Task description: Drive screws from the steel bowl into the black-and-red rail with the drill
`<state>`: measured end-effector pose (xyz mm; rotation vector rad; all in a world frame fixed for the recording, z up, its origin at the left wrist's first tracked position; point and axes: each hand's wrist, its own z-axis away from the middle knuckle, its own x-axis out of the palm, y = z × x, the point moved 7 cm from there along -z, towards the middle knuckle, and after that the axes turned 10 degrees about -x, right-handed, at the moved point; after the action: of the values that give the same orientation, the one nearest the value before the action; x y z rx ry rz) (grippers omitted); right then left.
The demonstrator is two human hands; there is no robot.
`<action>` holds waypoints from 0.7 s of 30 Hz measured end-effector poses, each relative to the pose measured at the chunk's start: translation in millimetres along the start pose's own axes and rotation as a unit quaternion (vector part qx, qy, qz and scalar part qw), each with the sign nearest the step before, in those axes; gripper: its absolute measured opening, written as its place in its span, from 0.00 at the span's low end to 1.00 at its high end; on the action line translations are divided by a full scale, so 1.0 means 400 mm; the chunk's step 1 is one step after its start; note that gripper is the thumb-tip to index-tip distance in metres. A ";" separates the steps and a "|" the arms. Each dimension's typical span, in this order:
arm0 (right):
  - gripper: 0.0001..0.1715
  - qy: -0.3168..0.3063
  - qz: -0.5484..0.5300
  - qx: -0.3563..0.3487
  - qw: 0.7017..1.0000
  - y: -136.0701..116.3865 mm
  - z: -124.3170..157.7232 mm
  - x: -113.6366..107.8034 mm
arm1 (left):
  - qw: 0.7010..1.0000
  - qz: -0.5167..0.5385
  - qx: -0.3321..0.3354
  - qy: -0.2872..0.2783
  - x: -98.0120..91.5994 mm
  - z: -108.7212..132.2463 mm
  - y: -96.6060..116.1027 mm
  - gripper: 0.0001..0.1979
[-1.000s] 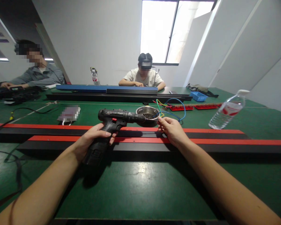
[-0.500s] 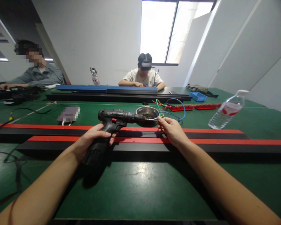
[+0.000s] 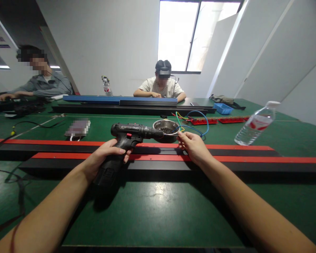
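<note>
My left hand (image 3: 105, 156) is wrapped round the grip of a black cordless screwdriver (image 3: 126, 138) held level, its bit pointing right. My right hand (image 3: 193, 147) is pinched at the bit's tip, fingers pressed together on something too small to make out. Just behind the tip stands a steel bowl (image 3: 166, 124) holding small dark screws. Both hands hover over long black rails with red strips (image 3: 226, 159) lying across the green table.
A clear water bottle (image 3: 254, 124) stands at the right. Coloured wires (image 3: 193, 121), red trays (image 3: 216, 120) and a blue bin (image 3: 223, 108) lie beyond the bowl. Two other people sit at the far side behind blue and black rails (image 3: 121, 100). Cables (image 3: 18, 182) trail at the left.
</note>
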<state>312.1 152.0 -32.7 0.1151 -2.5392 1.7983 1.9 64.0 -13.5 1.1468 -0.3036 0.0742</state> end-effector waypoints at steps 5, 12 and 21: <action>0.36 -0.003 0.006 0.009 1.000 -0.004 0.002 0.003 | 1.000 -0.003 -0.003 0.005 -0.004 -0.001 -0.002 0.17; 0.36 -0.008 0.010 0.000 1.000 -0.004 0.002 0.003 | 1.000 0.025 0.004 -0.014 -0.001 -0.002 -0.003 0.17; 0.35 -0.005 -0.002 -0.002 1.000 -0.006 0.000 0.004 | 1.000 0.025 0.006 -0.017 -0.002 -0.005 0.000 0.17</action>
<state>310.5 151.1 -30.5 0.1292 -2.5475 1.7950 1.5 65.7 -14.5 1.1536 -0.3629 0.0996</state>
